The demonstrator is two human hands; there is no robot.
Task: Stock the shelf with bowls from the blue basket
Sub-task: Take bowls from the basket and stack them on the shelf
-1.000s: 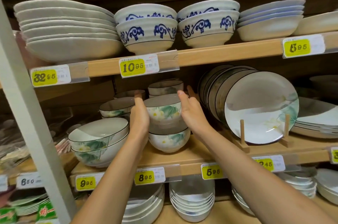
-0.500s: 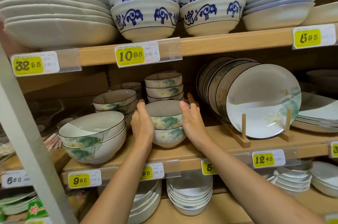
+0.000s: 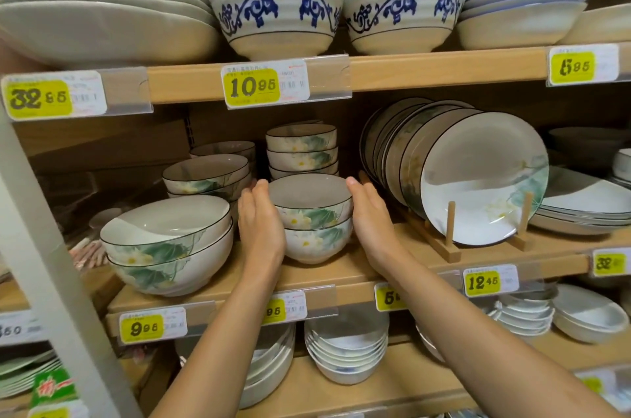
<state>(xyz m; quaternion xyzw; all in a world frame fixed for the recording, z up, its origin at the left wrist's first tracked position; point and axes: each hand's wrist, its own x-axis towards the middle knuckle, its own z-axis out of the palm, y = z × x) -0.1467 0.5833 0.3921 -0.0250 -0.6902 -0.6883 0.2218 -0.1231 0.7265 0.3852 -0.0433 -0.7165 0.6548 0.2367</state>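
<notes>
On the middle shelf (image 3: 341, 272), near its front edge, I'm steadying the top bowl (image 3: 309, 199) between both hands. My left hand (image 3: 261, 223) and right hand (image 3: 370, 216) are lying flat-fingered against its sides, pressing rather than curling round. It's sitting nested in the bowl below (image 3: 317, 243), upright and mouth up. Being round, it's showing no long axis, only the vertical one. I'm judging that an uneven letting-go could leave it tilting. My right hand is also working near the standing plates (image 3: 478, 178), so a bump could set them rocking.
</notes>
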